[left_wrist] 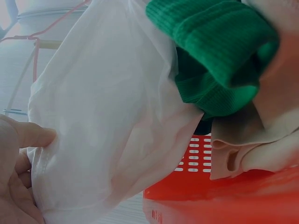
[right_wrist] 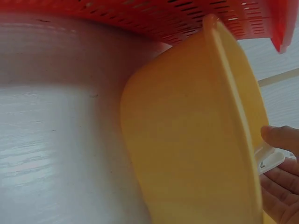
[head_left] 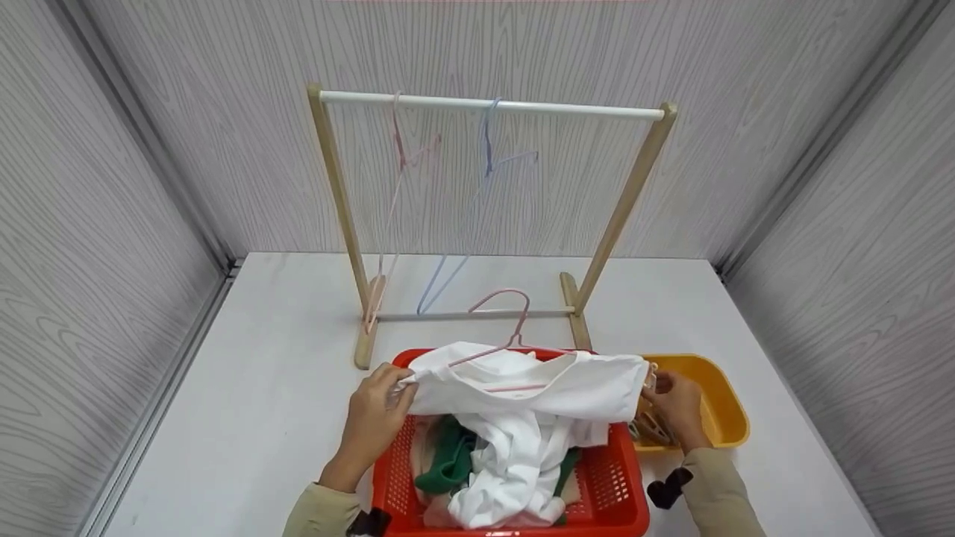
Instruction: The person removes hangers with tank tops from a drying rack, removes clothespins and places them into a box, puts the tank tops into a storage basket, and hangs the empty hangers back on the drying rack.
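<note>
A white T-shirt (head_left: 522,384) is spread over a pink hanger (head_left: 520,328), whose hook sticks up out of the neckline. My left hand (head_left: 377,410) pinches one sleeve end, the thumb lying on the white cloth in the left wrist view. At the opposite sleeve, my right hand (head_left: 675,403) holds a pale clothespin (right_wrist: 270,159) between thumb and fingers, close to the sleeve edge. The shirt's lower part hangs bunched into a red basket (head_left: 627,477), over a green ribbed garment (head_left: 448,456) and beige cloth (left_wrist: 261,144).
A yellow bin (head_left: 720,395) with several clothespins (head_left: 650,429) stands against the basket's right side. Behind, a wooden rack (head_left: 630,198) with a white rail (head_left: 582,109) carries a pink hanger (head_left: 398,142) and a blue hanger (head_left: 489,149). Panelled walls enclose the white table (head_left: 224,418).
</note>
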{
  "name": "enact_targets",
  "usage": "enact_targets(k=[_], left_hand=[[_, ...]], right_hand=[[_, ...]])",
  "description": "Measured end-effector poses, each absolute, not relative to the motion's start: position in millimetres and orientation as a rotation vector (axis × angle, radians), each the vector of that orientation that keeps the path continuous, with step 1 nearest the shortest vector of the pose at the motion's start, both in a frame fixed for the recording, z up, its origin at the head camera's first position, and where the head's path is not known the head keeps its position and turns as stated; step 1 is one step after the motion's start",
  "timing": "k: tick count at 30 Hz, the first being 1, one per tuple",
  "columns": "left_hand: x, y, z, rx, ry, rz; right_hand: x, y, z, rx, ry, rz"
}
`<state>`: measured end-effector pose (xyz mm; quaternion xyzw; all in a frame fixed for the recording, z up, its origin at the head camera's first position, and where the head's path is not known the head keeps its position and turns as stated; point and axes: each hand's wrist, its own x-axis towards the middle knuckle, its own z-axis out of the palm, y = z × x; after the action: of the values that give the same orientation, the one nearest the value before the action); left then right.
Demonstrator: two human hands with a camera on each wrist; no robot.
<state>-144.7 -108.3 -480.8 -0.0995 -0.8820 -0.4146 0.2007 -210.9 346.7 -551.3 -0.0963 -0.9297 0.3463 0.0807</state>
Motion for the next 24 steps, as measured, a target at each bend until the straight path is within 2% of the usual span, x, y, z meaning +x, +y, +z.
enact_targets(k=[24], left_hand=[[-145.7, -109.1, -483.5, -0.285, -2.461, -1.141]], right_hand=[[-212.6, 345.3, -564.5, -0.351, -2.935, 1.029]])
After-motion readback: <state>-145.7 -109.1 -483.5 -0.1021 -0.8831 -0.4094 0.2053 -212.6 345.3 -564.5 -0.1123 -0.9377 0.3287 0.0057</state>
